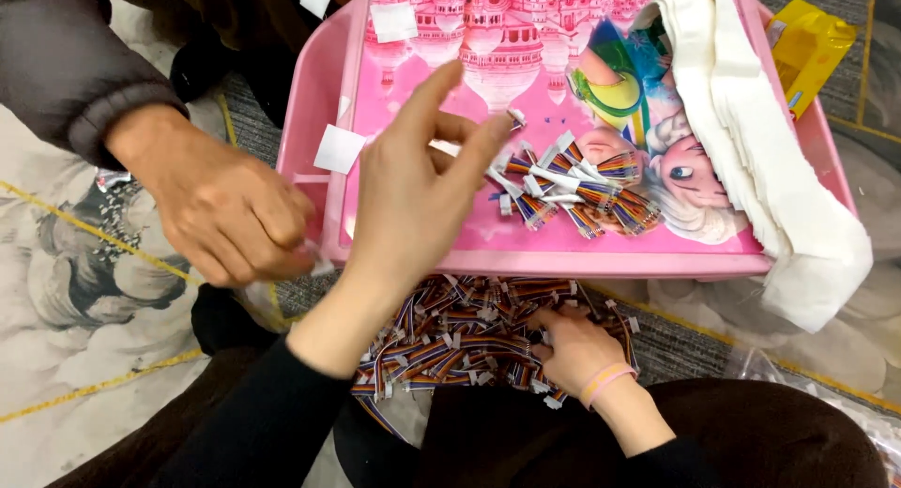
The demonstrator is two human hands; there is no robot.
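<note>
Our left hand (413,183) pinches a ribbon cable (469,152) over the pink table (563,253); our right hand (572,347) grasps cables in the lap pile (450,343). A co-worker's hand (225,211) crowds close, so we judge a bump could scatter them.

"What lies on the pink tray (526,253)?"

"A loose cluster of short rainbow ribbon cables (577,192), each with white plastic connectors at the ends, fanned across the printed cartoon surface near its middle. One cable (469,152) is pinched at its white end in the left hand (418,192), raised just above the tray."

"And below the tray?"

"A far bigger heap of the same striped cables (460,338) sits on the person's lap, tangled and lying every which way. The right hand (572,347), a pink band at its wrist, rests on the heap with fingers dug among the connectors."
</note>
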